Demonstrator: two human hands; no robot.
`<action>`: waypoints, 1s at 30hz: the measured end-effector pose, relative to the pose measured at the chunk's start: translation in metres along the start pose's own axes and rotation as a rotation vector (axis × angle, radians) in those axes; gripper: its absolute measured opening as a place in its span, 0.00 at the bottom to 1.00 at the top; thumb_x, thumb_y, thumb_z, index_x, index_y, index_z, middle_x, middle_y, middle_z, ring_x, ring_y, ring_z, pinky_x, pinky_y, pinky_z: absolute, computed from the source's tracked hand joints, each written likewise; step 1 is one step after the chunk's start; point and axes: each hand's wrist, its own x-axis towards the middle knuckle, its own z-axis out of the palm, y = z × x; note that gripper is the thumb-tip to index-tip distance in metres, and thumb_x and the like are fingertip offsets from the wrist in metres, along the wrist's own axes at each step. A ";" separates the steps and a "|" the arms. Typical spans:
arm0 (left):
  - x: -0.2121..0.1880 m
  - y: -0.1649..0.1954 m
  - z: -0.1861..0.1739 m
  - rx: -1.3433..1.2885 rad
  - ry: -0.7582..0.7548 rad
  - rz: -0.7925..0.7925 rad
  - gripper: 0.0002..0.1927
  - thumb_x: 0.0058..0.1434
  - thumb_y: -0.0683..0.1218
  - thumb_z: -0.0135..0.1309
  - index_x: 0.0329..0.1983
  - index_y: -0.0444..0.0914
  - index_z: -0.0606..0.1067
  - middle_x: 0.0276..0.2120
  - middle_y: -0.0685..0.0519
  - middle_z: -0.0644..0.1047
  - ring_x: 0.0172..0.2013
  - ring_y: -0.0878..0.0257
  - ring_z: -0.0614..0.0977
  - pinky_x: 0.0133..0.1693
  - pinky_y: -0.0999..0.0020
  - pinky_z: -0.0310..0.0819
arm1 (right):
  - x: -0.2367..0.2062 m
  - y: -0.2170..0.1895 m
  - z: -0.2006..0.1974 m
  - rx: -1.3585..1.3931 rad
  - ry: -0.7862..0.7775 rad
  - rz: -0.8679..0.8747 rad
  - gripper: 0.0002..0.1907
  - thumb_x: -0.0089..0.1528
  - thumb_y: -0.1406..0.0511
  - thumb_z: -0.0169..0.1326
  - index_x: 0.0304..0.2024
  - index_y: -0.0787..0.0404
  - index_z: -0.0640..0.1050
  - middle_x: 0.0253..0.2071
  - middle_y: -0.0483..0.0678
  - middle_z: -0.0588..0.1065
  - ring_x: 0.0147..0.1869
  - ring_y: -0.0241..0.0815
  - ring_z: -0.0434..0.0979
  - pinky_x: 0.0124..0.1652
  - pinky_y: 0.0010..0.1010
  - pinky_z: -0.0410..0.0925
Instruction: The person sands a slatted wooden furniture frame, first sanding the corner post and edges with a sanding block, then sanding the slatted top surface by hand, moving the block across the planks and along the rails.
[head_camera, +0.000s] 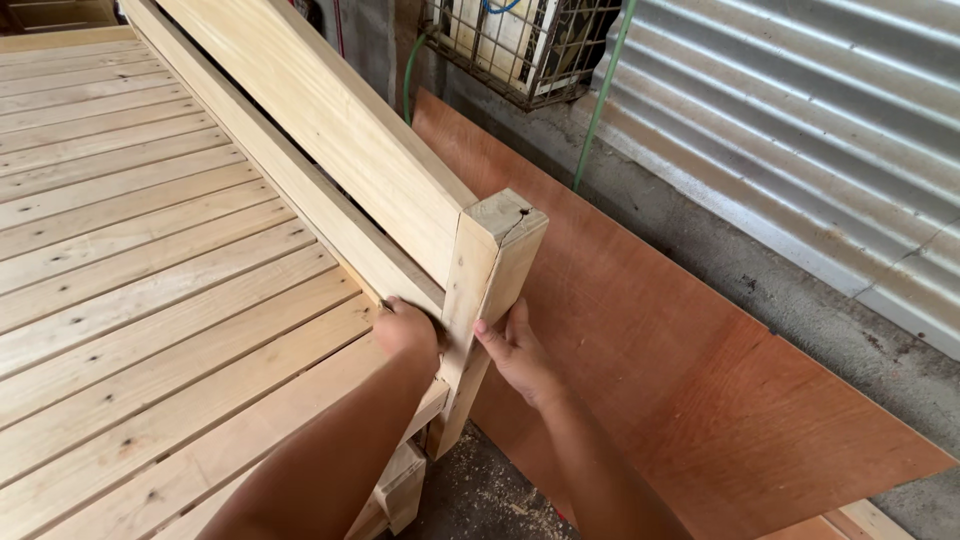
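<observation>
We stand in a rough workshop corner, with a concrete floor (800, 300) dusted in sawdust, a corrugated metal wall (800, 120) to the right and a wire cage (520, 50) mounted up high. Our left hand (408, 330) is curled into a loose fist and pressed against the inner face of the corner post (490, 290), right where the lower rail (300, 180) meets it; we cannot tell whether anything is tucked inside the fingers. Our right hand (518, 352) lies flat and open on the post's outer side, fingers together, thumb tip on its front edge. The post stands upright at the near corner of a pale wooden bed frame (330, 110), whose slats (130, 270) stretch away to the left. Behind the post, a reddish plywood sheet (660, 370) lies on the floor along the wall, and a green pipe (600, 100) runs down beside the cage.
</observation>
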 end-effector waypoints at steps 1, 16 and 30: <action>-0.002 -0.002 0.001 0.052 -0.037 0.023 0.25 0.73 0.56 0.40 0.46 0.30 0.76 0.42 0.37 0.81 0.41 0.44 0.83 0.43 0.51 0.76 | -0.001 -0.005 0.002 0.004 0.014 -0.024 0.51 0.59 0.45 0.57 0.73 0.56 0.47 0.72 0.54 0.59 0.75 0.48 0.57 0.66 0.40 0.59; 0.009 -0.018 0.010 -0.089 -0.224 -0.253 0.24 0.73 0.55 0.41 0.51 0.29 0.75 0.45 0.36 0.80 0.44 0.41 0.82 0.44 0.48 0.77 | -0.004 -0.069 0.011 -0.252 0.203 0.002 0.33 0.60 0.55 0.61 0.63 0.66 0.70 0.61 0.54 0.68 0.63 0.45 0.74 0.58 0.35 0.70; 0.014 -0.008 0.009 -0.109 -0.303 -0.244 0.25 0.74 0.54 0.38 0.52 0.27 0.74 0.43 0.37 0.81 0.39 0.43 0.83 0.38 0.49 0.79 | -0.004 -0.073 0.007 -0.291 0.152 0.037 0.32 0.61 0.53 0.58 0.60 0.66 0.71 0.61 0.51 0.66 0.62 0.43 0.74 0.58 0.35 0.69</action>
